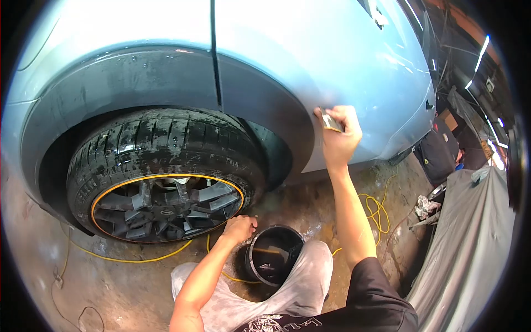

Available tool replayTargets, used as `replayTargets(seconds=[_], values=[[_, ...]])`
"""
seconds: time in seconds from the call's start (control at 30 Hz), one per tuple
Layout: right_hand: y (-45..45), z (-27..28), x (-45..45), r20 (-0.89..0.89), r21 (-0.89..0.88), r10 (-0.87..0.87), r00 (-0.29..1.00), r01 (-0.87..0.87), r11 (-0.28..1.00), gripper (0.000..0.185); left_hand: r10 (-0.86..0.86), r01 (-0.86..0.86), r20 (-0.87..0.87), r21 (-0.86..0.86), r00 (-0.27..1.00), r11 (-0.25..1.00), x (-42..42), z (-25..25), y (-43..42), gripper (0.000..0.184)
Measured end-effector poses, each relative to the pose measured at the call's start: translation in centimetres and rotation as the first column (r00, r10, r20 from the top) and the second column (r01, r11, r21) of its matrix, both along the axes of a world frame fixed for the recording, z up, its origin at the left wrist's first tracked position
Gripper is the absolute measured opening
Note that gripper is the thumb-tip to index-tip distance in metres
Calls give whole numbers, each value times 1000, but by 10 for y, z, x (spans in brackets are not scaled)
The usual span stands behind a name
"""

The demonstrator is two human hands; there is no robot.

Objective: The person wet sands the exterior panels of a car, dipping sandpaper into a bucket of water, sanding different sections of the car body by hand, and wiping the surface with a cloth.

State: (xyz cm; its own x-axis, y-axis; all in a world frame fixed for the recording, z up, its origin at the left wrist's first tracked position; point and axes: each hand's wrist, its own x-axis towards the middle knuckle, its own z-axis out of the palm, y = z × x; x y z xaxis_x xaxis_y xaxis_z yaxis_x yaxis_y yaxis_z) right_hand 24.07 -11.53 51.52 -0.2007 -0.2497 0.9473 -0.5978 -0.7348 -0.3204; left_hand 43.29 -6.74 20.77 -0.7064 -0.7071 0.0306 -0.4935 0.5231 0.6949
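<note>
My right hand [342,135] is raised against the light blue car body [365,72], just right of the dark wheel-arch trim [260,91]. Its fingers are closed on a small flat pad [332,122] with a pale face and a tan edge. Lower down, my left hand [240,228] is beside the wheel's lower right, close to the tyre [166,138]. Its fingers are curled, and whatever they may hold is hidden. Between my knees and the wheel stands a black bucket [250,257] with dark, shiny liquid inside. Water drops dot the trim, and the tyre has wet patches.
A yellow cord [145,260] runs over the concrete floor [138,290] under the wheel and loops up at the right [380,216]. Grey cloth [464,232] drapes along the right side. A dark bag [437,152] and a crumpled rag [427,206] lie beyond it.
</note>
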Motion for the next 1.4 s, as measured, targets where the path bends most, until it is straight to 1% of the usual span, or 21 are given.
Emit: replayTargets(seconds=[0.07, 0.13, 0.2, 0.3, 0.33, 0.37, 0.43, 0.47, 0.53, 0.6, 0.67, 0.73, 0.8, 0.87, 0.9, 0.93, 1.0, 1.07, 1.17, 1.27, 1.4], values=[[0, 35, 36, -236, -212, -198, 951, 148, 966, 21, 7, -9, 57, 31, 998, 999, -3, -2, -1, 17], [10, 67, 80, -334, -44, -340, 879, 346, 937, 19, 7, -9, 63, 35, 998, 999, -5, -2, 0, 17], [-7, 81, 97, -400, -139, -331, 855, 300, 944, 18, 3, -6, 68, 41, 998, 999, -7, -1, 1, 17], [-2, 64, 70, -302, -233, -316, 899, 252, 939, 19, 29, -34, 86, 58, 996, 998, -10, -2, 1, 17], [-8, 42, 42, -233, -272, -178, 956, 112, 956, 21, 20, -26, 96, 57, 995, 998, -11, -4, 1, 17], [-2, 16, 14, -164, -184, -151, 975, 121, 976, 22, 11, -13, 94, 27, 996, 1000, -15, -8, 2, 17], [21, -58, -48, -72, 53, -347, 935, 351, 935, 24, 9, -10, 103, 2, 995, 1000, -19, -11, 5, 18], [37, -103, -77, -104, 242, -462, 881, 473, 847, 28, 3, -2, 108, -9, 994, 1000, -21, -8, 7, 17], [76, -191, -124, -8, 473, -454, 891, 404, 783, 28, -3, 6, 139, -22, 990, 1000, -17, 3, 17, 16], [119, -236, -137, 72, 552, -476, 876, 362, 751, 26, 56, -49, -162, 45, 985, 998, -19, 32, 20, 15], [143, -269, -145, 177, 642, -453, 874, 247, 726, 26, 134, -218, -386, -182, 913, 959, -23, 96, 28, 12], [153, -283, -142, 212, 711, -472, 855, 197, 675, 23, 72, -343, -455, -548, 888, 763, -18, 180, 30, 16], [157, -298, -137, 233, 723, -456, 859, 161, 672, 21, 90, -499, -512, -757, 854, 422, -4, 259, 29, 18], [158, -313, -133, 239, 752, -468, 851, 143, 643, 18, 295, -588, -548, -806, 783, 65, 9, 319, 25, 52], [158, -318, -132, 252, 761, -463, 850, 121, 637, 18, 458, -645, -588, -763, 667, -41, 9, 332, 23, 69], [158, -323, -132, 265, 772, -459, 848, 99, 628, 17, 533, -614, -578, -778, 618, -131, 14, 340, 10, 76], [158, -318, -134, 310, 753, -445, 840, 69, 654, 17, 751, -543, -463, -823, 471, -166, 4, 344, -15, 86], [154, -330, -141, 334, 757, -446, 831, 45, 651, 17, 758, -543, -429, -831, 491, -119, -33, 327, -31, 98], [154, -336, -148, 369, 760, -425, 827, -5, 650, 19, 677, -509, -317, -855, 664, 98, -117, 275, -30, 108], [158, -332, -148, 360, 791, -410, 838, -42, 610, 21, 501, -363, -171, -876, 849, 316, -193, 218, -29, 103], [163, -338, -151, 283, 831, -392, 875, -21, 555, 22, 371, -218, -67, -898, 926, 382, -222, 168, -29, 95]])
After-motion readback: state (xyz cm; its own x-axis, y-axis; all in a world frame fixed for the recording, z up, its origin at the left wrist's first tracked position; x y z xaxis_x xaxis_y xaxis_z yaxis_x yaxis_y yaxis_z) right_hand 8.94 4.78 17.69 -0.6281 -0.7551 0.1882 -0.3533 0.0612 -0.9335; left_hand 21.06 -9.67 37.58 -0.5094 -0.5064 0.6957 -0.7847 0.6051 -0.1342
